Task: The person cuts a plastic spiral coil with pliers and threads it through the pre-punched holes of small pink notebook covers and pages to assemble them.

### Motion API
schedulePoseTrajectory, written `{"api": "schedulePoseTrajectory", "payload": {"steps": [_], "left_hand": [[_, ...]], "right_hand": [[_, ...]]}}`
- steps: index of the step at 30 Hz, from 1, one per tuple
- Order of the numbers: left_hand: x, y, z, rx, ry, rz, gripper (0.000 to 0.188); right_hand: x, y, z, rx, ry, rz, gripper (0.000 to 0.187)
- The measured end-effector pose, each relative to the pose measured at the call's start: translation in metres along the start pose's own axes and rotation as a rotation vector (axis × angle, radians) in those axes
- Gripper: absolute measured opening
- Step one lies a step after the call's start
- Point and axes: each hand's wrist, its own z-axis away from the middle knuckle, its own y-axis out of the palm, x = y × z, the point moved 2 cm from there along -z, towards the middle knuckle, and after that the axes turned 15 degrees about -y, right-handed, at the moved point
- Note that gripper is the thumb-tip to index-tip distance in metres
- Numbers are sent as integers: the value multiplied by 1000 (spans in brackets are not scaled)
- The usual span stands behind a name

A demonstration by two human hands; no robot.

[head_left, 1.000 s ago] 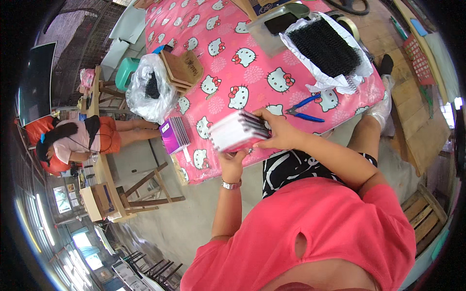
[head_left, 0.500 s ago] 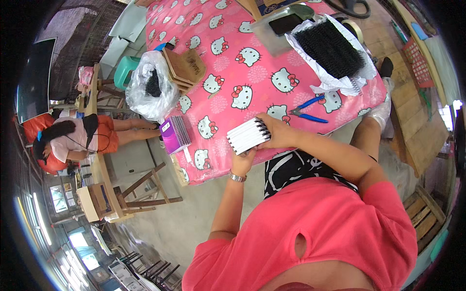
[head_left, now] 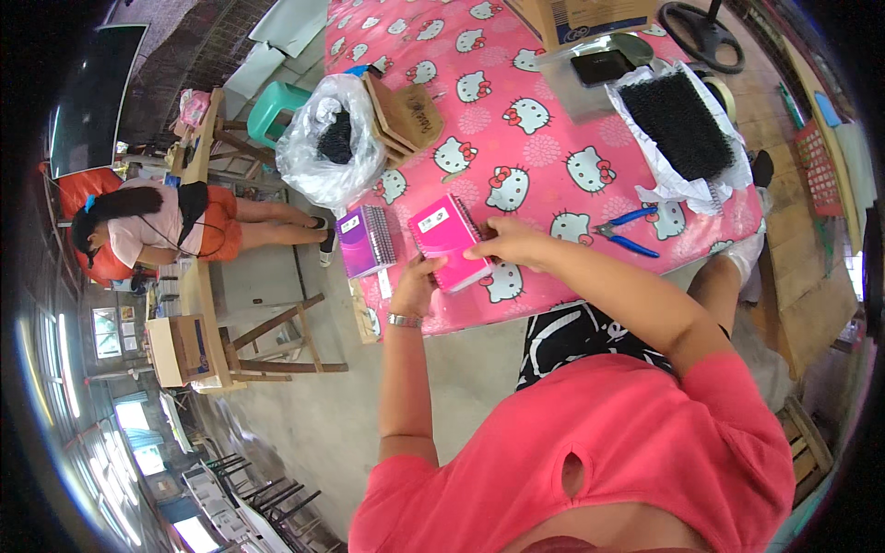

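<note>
Both of my hands are closed around a small stack of pink spiral notebooks [head_left: 449, 247], its cover facing up. My left hand [head_left: 417, 288] grips the near left corner, and my right hand [head_left: 505, 242] grips the right side with its thumb on the cover. Just left of it lies a stack of purple spiral notebooks [head_left: 360, 241] with metal-looking coils along its right side. Whether the pink stack touches the table is hard to tell. Blue-handled pliers [head_left: 632, 232] rest on the table to the right of my right hand.
A pink cartoon-print cloth covers the table [head_left: 516, 152]. On it are a clear plastic bag [head_left: 327, 170] with black coils, wooden boards [head_left: 410, 115], a pile of black coils [head_left: 678, 120] on white paper and a cardboard box [head_left: 590, 23]. Another person [head_left: 138, 217] bends over a bench at left.
The notebook stack has turned from showing page edges and black coils to showing its pink cover. My hands have brought it left, beside the purple stack.
</note>
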Motion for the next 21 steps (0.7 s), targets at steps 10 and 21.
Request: {"api": "schedulePoseTrajectory", "payload": {"steps": [10, 21], "left_hand": [[-40, -175, -1, -926, 476, -132, 41], [-29, -169, -41, -701, 230, -216, 33]], "right_hand": [[-9, 79, -101, -281, -5, 19, 54], [15, 80, -122, -83, -53, 917, 64]]}}
